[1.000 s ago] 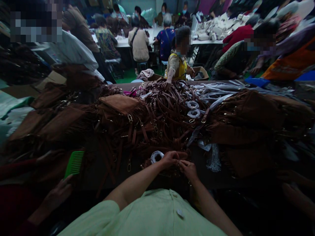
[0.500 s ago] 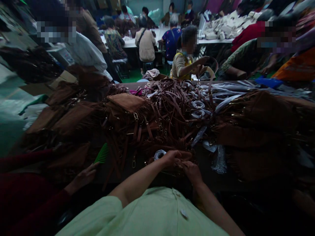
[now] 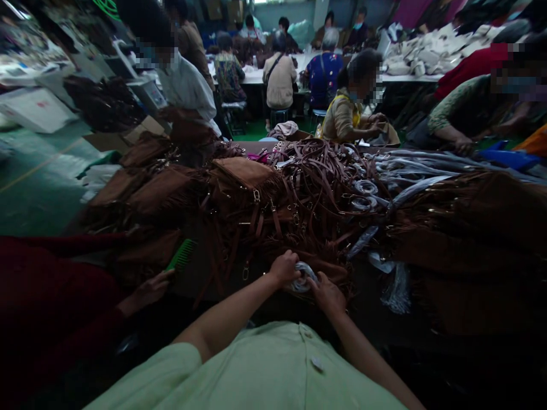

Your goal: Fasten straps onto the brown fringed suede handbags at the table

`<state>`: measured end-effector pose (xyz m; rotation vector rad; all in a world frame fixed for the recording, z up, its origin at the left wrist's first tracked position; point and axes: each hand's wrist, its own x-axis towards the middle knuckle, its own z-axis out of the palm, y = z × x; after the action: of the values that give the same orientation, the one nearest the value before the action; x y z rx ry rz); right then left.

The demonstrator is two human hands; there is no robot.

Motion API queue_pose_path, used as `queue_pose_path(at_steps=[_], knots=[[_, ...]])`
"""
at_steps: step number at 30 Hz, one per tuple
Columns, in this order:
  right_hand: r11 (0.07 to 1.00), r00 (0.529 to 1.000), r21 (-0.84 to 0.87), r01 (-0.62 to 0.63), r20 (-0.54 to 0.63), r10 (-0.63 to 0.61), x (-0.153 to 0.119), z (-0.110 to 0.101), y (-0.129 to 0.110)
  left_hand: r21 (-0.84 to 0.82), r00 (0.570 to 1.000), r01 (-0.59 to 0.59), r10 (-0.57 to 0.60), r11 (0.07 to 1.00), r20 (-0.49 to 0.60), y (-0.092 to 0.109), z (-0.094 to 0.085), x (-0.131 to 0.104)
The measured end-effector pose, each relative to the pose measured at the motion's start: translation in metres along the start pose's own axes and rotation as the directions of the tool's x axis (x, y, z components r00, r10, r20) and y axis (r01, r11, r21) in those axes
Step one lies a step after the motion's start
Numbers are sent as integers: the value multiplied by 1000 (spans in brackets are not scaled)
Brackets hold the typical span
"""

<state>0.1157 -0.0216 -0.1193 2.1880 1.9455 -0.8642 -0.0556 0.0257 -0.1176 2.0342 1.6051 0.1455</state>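
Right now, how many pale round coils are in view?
3: the held coil between the left hand and right hand; right of the strap pile, a farther coil and a nearer coil. Others may be hidden.

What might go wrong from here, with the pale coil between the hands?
The coil, held between the left hand and right hand, might slip or unwind. The brown straps lie tangled, so pulling one could drag others. Metal clips lie near the brown fringe and might snag it.

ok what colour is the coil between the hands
The coil is pale greyish white, clearest in the head view.
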Motion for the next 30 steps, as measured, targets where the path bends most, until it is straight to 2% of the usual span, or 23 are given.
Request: queue_pose_path(at_steps=[3, 5, 7, 10, 13, 14, 16, 18, 20, 22, 25, 28, 30], knots=[[1000, 1000, 12, 4, -6, -3, -3, -5, 3, -147, 991, -115, 102, 983, -92, 7, -1, -8], [1000, 999, 15, 17, -36, -16, -6, -8, 11, -274, 987, -161, 146, 948, -72, 1, 1, -16], [996, 992, 48, 71, -103, -66, -9, -10, 22, -324, 989, -141, 149, 936, -2, -11, 5, -28], [973, 967, 110, 202, -181, -181, -15, -9, 37, -121, 979, -176, 186, 977, 80, -26, 18, -44], [949, 938, 97, 300, -211, -275, -25, -6, 42, 70, 948, -298, 287, 952, 137, -22, 32, -41], [938, 925, 74, 338, -210, -317, -28, -6, 40, 88, 950, -292, 278, 952, 140, -17, 35, -34], [900, 887, 9, 435, -178, -427, -35, -5, 36, 92, 979, -182, 171, 979, 112, -5, 36, -14], [843, 840, -67, 533, -81, -537, -39, -4, 31, 62, 996, -41, 36, 997, 80, 6, 30, 9], [796, 806, -137, 589, 40, -590, -41, -2, 29, 21, 997, 23, -24, 1000, 76, 14, 22, 26], [795, 822, -215, 567, 93, -562, -42, 3, 29, -2, 998, -13, 13, 1000, 69, 18, 14, 33], [867, 905, -291, 405, -8, -425, -40, 12, 32, 22, 993, -116, 116, 993, 20, 19, 6, 22], [957, 965, -210, 199, -128, -229, -33, 18, 31, 54, 970, -238, 240, 970, -36, 21, 4, -1], [987, 977, -98, 127, -159, -142, -24, 18, 26, 60, 948, -301, 306, 952, -93, 25, 5, -15]])
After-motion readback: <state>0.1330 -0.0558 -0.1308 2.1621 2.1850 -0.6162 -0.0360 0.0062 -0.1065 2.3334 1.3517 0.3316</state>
